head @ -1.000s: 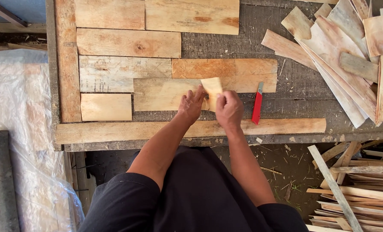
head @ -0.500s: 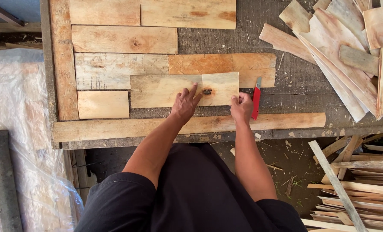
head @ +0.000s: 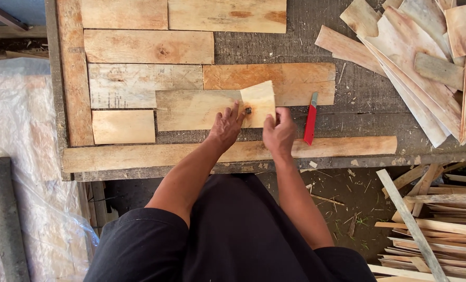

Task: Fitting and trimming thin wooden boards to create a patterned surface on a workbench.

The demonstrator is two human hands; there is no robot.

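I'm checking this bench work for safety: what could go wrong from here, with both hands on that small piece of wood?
1. The red-handled cutter lies just beside the right hand; a sideways slip could brush it, though I can't tell if a blade is out.
2. The small wood piece looks tilted on the longer board; it might slip from the grip.
3. Rough edges under the left hand could give splinters.

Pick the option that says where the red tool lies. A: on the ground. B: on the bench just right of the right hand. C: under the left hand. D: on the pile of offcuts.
B: the red tool lies on the bench, beside the right hand, untouched.
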